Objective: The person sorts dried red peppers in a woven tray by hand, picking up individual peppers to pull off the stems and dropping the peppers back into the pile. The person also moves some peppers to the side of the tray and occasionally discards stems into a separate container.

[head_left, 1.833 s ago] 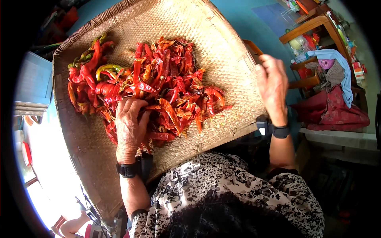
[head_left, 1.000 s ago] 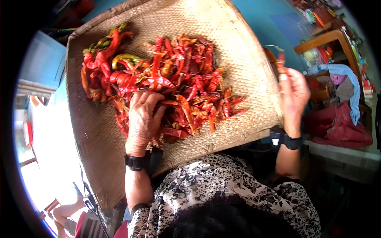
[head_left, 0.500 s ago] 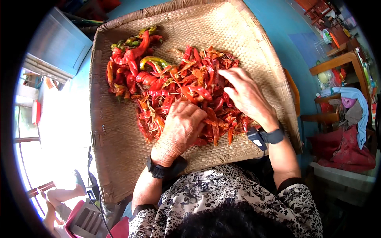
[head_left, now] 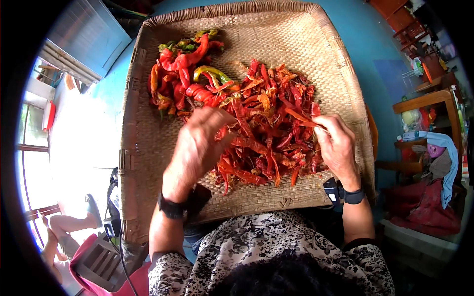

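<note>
A woven basket tray (head_left: 345,84) lies before me with a heap of dried red chili peppers (head_left: 252,143) in its middle. Fresher, glossy red and green peppers (head_left: 182,59) are bunched at its far left. At the right side of the heap, my right hand (head_left: 338,143) pinches one long orange-red dried chili (head_left: 299,117) between thumb and fingers. Over the left edge of the heap is my left hand (head_left: 197,143), smeared by motion. Its fingers are bent, and whether they hold a pepper cannot be made out.
To the right stands a wooden chair (head_left: 424,103) with a blue cloth (head_left: 444,148) and a dark red cloth (head_left: 424,207) on it. Another person's bare leg (head_left: 74,223) shows at lower left, near a pink and grey seat (head_left: 106,261). A blue door (head_left: 91,37) is at upper left.
My left hand has moved left, off the heap's near middle. My right hand has shifted right and nearer me and now pinches a chili. The tray sits slightly further right in view.
</note>
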The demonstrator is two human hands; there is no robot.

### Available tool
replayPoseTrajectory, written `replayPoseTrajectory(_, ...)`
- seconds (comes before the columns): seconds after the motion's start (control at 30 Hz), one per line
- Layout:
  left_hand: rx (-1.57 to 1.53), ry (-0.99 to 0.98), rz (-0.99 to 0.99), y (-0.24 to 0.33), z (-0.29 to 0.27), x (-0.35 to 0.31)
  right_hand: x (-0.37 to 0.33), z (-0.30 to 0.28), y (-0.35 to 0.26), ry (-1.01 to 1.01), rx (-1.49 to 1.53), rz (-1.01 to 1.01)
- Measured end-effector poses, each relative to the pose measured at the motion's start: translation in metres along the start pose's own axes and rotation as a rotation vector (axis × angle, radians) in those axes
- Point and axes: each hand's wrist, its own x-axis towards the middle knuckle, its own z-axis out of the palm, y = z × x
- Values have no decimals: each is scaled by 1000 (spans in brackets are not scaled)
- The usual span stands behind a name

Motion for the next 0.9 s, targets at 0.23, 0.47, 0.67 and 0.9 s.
replayPoseTrajectory(0.23, 288, 77, -145, -32, 34, 8, -32, -18, -12, 285, 168, 312)
replayPoseTrajectory(0.47, 102, 0, 75, 6, 64, 11, -40, -75, 45, 687, -26, 404)
replayPoseTrajectory(0.67, -103, -64, 141, 6, 44, 8, -78, -110, 124, 694, -31, 610)
replayPoseTrajectory(0.9, 139, 120, -217, -51, 31, 45, -67, -84, 94, 516, 41, 704)
